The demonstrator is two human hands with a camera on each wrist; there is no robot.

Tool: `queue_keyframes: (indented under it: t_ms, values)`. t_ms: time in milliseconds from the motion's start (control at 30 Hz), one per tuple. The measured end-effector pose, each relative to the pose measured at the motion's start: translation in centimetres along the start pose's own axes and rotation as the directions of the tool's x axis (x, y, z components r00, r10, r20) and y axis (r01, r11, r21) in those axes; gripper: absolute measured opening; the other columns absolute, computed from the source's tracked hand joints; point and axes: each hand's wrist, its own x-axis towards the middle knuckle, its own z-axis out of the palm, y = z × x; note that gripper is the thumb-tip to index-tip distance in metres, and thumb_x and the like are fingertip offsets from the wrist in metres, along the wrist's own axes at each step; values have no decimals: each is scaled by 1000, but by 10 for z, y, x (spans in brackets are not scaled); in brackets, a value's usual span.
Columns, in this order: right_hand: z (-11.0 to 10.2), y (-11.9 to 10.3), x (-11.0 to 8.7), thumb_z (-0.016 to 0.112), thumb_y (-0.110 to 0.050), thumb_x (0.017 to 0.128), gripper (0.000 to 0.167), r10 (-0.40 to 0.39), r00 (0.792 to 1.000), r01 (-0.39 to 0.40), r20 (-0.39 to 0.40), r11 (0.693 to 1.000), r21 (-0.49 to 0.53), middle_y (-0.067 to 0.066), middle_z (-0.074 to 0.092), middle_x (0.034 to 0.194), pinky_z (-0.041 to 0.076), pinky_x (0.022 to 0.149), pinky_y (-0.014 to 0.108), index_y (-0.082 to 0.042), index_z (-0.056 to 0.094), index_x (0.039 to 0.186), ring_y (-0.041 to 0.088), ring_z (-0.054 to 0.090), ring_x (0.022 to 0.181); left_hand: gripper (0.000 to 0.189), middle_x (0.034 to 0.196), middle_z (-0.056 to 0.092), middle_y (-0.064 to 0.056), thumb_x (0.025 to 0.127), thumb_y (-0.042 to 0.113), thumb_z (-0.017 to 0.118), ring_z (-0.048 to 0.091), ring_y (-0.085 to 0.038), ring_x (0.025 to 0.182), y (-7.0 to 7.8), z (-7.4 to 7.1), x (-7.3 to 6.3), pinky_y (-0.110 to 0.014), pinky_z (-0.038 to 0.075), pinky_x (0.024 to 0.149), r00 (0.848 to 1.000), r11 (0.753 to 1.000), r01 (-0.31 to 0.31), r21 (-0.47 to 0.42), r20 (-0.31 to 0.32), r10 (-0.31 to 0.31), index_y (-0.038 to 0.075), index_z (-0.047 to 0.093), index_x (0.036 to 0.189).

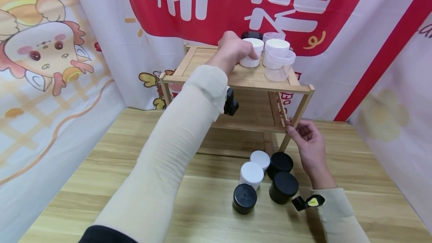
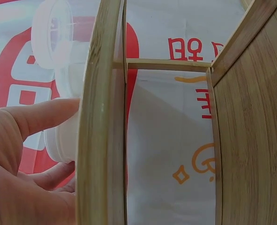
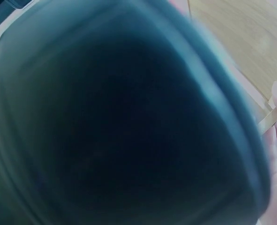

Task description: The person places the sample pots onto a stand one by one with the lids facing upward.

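At the wooden shelf rack (image 1: 199, 58), my left hand (image 1: 233, 49) holds a white lidded jar (image 1: 254, 43) on the top board. In the left wrist view, the thumb lies on one side of that jar (image 2: 61, 140) and the fingers on the other, partly hidden behind the rack's edge. Beside it stand another white jar (image 1: 276, 45), a clear jar (image 1: 278, 68), and, behind, a black-lidded jar (image 1: 252, 35) and a second clear one (image 1: 274, 36). My right hand (image 1: 312, 147) pinches the rack's front right leg (image 1: 301, 111) between thumb and fingers.
On the wooden table before the rack stand two white jars (image 1: 251, 173) and several black jars (image 1: 284, 186). One dark blurred jar (image 3: 129, 117) fills most of the right wrist view. Printed curtains (image 1: 381, 96) hang behind and at both sides.
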Motion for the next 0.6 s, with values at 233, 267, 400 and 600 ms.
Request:
queue_keyframes:
  t_ms: [233, 267, 400, 600]
  values:
    - [-1, 1, 0, 75, -8, 100, 22, -1, 1000, 1, -4, 1000, -1, -5, 79, 113, 60, 88, 17, -2, 68, 121, 13, 68, 104, 73, 153, 53, 7, 89, 26, 88, 51, -12, 133, 0, 2, 0, -27, 55, 109, 1000, 1000, -11, 2, 1, 11, 23, 48, 150]
    - [-1, 1, 0, 75, -8, 100, 22, -1, 1000, 1, -5, 1000, -4, -5, 79, 112, 59, 87, 17, -2, 68, 121, 13, 68, 103, 73, 153, 53, 7, 89, 26, 88, 51, -12, 133, 0, 2, 1, -27, 54, 109, 1000, 1000, -11, 2, 1, 11, 23, 48, 150]
    - [-1, 2, 0, 75, -6, 101, 20, -2, 1000, 2, -6, 1000, -1, -4, 79, 112, 59, 87, 17, -3, 68, 119, 12, 68, 103, 75, 154, 52, 7, 89, 27, 88, 50, -12, 134, -1, 3, 1, -28, 54, 110, 1000, 1000, -11, 3, 1, 11, 23, 46, 151]
    - [-1, 3, 1, 73, -3, 101, 18, -9, 1000, 9, 0, 1000, 14, -4, 80, 113, 60, 88, 17, -2, 68, 118, 11, 70, 104, 75, 154, 52, 7, 89, 28, 88, 51, -12, 133, -2, 3, 1, -28, 54, 110, 1000, 1000, -11, 4, -8, 11, 24, 46, 151]
